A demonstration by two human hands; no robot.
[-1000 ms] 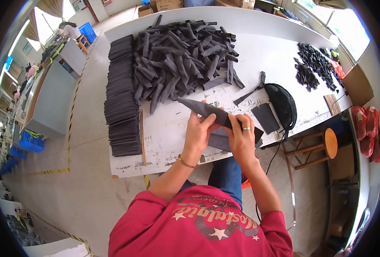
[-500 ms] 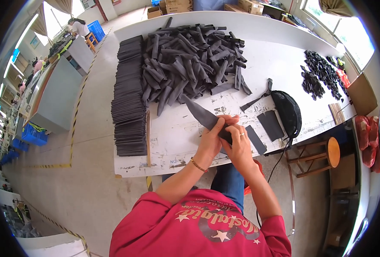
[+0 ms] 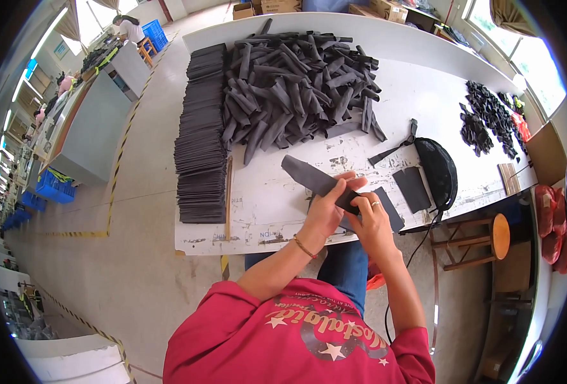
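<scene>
**A:** In the head view, what do the hands have?

**B:** Both are on one long flat dark grey strip of stiff fabric-like material [image 3: 318,182]. The left hand [image 3: 325,214] is clenched around its near end, fingers wrapped over the top edge. The right hand [image 3: 371,221], with a ring on one finger, pinches the same end from the other side, so the two hands touch each other around it.

**A:** And where does the strip lie from that grip?

**B:** It runs up and to the left, away from the person, its long axis slanting toward the loose heap of dark grey folded strips [image 3: 296,83] at the far side of the white worktable [image 3: 264,211]. The free end hangs just above the tabletop, well short of the heap. The held end is over the table's near edge, in front of the person's red shirt.

**A:** Which hand is nearer the free end?

**B:** The left; the right sits behind it, at the tail.

**A:** Anything close by?

**B:** A flat dark grey rectangular piece [image 3: 389,208] lies on the table just under the right hand. A neat stacked row of flat dark grey sheets [image 3: 200,147] lines the table's left edge, well apart from the hands. A black rounded pouch-like bag [image 3: 440,169] rests to the right.
</scene>
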